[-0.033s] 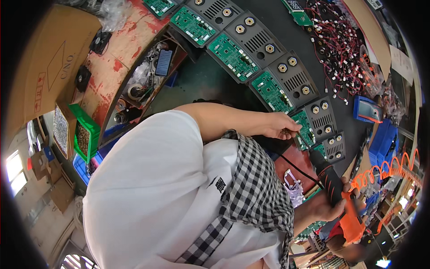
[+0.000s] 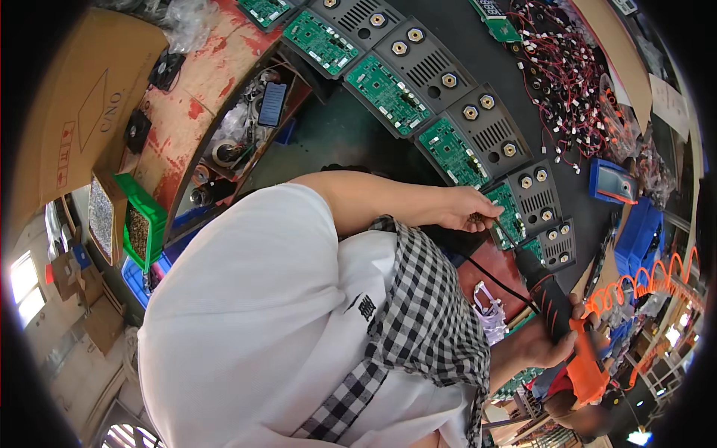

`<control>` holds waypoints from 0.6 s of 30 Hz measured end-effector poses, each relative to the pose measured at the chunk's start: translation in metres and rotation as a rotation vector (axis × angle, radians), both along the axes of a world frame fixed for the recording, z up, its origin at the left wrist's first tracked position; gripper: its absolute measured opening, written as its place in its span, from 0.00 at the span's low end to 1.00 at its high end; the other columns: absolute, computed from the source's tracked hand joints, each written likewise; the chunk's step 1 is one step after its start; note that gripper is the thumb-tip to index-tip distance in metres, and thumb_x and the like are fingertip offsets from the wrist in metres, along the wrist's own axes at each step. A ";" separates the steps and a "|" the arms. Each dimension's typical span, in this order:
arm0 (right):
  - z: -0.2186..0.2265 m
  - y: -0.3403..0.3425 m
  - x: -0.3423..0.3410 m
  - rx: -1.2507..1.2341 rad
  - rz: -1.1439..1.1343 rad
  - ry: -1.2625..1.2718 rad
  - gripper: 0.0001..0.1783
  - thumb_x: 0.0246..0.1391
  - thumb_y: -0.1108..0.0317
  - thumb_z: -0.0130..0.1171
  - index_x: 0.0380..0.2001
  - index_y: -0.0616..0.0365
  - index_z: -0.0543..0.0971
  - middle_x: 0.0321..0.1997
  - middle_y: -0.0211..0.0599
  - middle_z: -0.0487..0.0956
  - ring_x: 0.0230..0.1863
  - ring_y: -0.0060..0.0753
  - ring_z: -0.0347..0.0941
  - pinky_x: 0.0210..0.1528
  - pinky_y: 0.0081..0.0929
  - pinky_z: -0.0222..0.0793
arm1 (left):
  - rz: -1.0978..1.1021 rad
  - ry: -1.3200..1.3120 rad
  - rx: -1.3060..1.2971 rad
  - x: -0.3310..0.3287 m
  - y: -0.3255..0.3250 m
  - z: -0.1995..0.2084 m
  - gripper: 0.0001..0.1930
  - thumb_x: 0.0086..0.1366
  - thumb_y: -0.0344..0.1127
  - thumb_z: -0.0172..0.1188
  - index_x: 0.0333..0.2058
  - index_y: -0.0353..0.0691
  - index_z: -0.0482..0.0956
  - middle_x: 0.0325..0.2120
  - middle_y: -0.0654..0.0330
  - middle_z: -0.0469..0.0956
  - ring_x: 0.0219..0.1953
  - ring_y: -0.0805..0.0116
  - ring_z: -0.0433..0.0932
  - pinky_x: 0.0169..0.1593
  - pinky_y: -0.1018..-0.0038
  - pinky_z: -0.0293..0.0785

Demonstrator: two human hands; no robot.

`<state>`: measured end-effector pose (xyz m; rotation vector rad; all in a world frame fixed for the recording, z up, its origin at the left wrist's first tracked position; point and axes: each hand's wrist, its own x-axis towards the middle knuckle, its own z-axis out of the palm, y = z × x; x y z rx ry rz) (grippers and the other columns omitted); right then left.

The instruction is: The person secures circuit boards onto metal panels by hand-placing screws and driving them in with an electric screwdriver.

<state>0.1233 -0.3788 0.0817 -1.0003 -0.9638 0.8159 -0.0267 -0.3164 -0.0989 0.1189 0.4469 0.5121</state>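
My left hand [image 2: 470, 211] is closed, with small dark screws [image 2: 476, 218] partly visible in its curled fingers. Its thumb and forefinger come together at the tip of the driver bit [image 2: 505, 233]. In my right hand [image 2: 549, 345] is an electric screwdriver [image 2: 549, 299], black with an orange rear body, tilted so the bit points toward my left fingertips. Just beyond them lies a green circuit board [image 2: 508, 213] on a dark grey panel [image 2: 535, 196] with brass-coloured terminals and slots. A further panel [image 2: 559, 243] sits partly behind the screwdriver.
More panels with boards [image 2: 452, 153] form a curved row along the dark bench. Red-and-black wires with white connectors [image 2: 553, 82] are heaped beyond, near a blue tray [image 2: 612, 181]. An orange coiled hose [image 2: 642, 284] hangs at right; a green bin [image 2: 142, 220] of small parts stands left.
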 end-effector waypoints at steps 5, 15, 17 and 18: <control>-0.002 0.002 -0.003 0.003 0.014 -0.005 0.27 0.35 0.66 0.55 0.42 0.60 0.61 0.31 0.40 0.64 0.42 0.43 0.64 0.48 0.43 0.57 | -0.038 0.002 -0.099 0.004 0.002 0.001 0.12 0.54 0.42 0.55 0.20 0.42 0.67 0.16 0.65 0.66 0.18 0.78 0.63 0.19 0.84 0.57; -0.022 0.045 -0.011 0.163 0.038 -0.126 0.20 0.34 0.74 0.55 0.36 0.59 0.64 0.34 0.41 0.68 0.34 0.34 0.65 0.44 0.38 0.62 | 0.018 -0.044 -0.126 0.005 0.003 -0.013 0.21 0.54 0.51 0.50 0.29 0.36 0.69 0.20 0.61 0.68 0.24 0.73 0.69 0.26 0.80 0.66; -0.029 0.056 -0.015 0.139 0.010 -0.160 0.20 0.34 0.76 0.54 0.35 0.60 0.64 0.33 0.42 0.68 0.34 0.34 0.65 0.44 0.37 0.62 | -0.030 -0.011 -0.164 0.008 -0.001 -0.021 0.22 0.56 0.52 0.45 0.31 0.34 0.67 0.24 0.59 0.70 0.28 0.70 0.70 0.37 0.75 0.69; -0.032 0.061 -0.020 0.124 -0.008 -0.165 0.19 0.33 0.78 0.53 0.35 0.61 0.64 0.33 0.43 0.68 0.34 0.34 0.65 0.43 0.36 0.61 | -0.032 -0.016 -0.161 0.011 -0.003 -0.026 0.22 0.56 0.52 0.45 0.31 0.34 0.67 0.24 0.59 0.70 0.28 0.70 0.70 0.37 0.75 0.69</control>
